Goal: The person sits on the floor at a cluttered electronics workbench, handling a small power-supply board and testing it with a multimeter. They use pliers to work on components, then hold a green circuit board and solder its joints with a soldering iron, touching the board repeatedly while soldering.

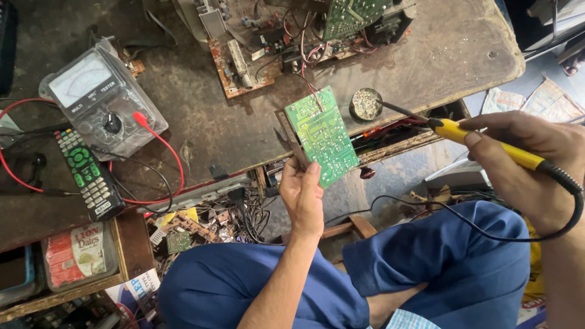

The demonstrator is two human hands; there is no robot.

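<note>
— Circuit board (322, 135), green, solder side up, that's what the left hand (303, 196) has. See how the fingers are closed on its lower edge, thumb on the face? It's tilted up out over the front edge of the bench (201, 116), I'd guess so the joints face the person's eyes.

— And the right hand (529, 163)?

— Wrapped shut around the yellow handle of a soldering iron (487, 145), held like a pen. The dark tip reaches left toward a small round tin (366, 103) of greyish stuff sitting near the bench edge, just beside the board. Whether the tip touches the tin I can't tell from here. The iron's black cord (463, 220) loops down across the blue trousers (439, 262).

— Is the board loose?

— Not quite. Red and white wires (308, 78) run from its top edge back to a larger opened chassis (286, 42) at the far side of the bench, which is probably why it's held so close in.

— What else is up there?

— Off to the left, well apart, an analogue multimeter (97, 100) in a clear wrapper with a red lead (167, 149) curling round, and a remote control (88, 173) lying next to it. Below the bench, a tangle of scrap parts (207, 222).
</note>
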